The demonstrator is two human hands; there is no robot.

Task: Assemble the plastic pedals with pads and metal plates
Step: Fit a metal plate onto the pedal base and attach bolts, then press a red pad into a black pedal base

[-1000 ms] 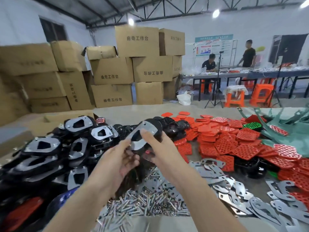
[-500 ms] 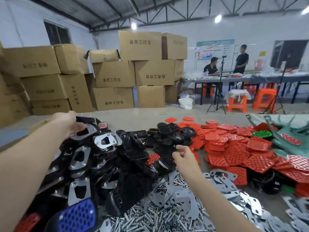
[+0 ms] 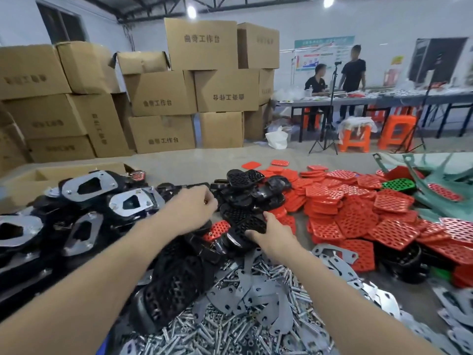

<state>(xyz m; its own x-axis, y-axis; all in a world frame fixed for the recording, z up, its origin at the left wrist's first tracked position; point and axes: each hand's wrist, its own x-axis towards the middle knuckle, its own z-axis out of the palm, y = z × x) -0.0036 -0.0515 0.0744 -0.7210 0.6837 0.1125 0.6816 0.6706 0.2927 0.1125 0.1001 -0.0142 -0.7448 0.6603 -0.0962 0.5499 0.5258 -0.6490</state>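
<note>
1. Black pedal (image 3: 252,222), perforated, lies just beyond the heap of screws (image 3: 194,331). The right hand (image 3: 272,235) grips its near edge with curled fingers.
2. The left hand (image 3: 188,212) hovers beyond the screws and slightly left, its fingers curled inward. I cannot tell whether it holds anything.
3. Loose black pedals (image 3: 243,185) are piled farther beyond the screws.
4. Red pads (image 3: 358,216) spread beyond and to the right of the screws.
5. Grey metal plates (image 3: 243,293) lie on top of the screws and trail off to the right.
6. Plated pedals (image 3: 89,185) are stacked beyond and to the left of the screws.
7. Cardboard boxes (image 3: 199,44) stand far behind the screws.
</note>
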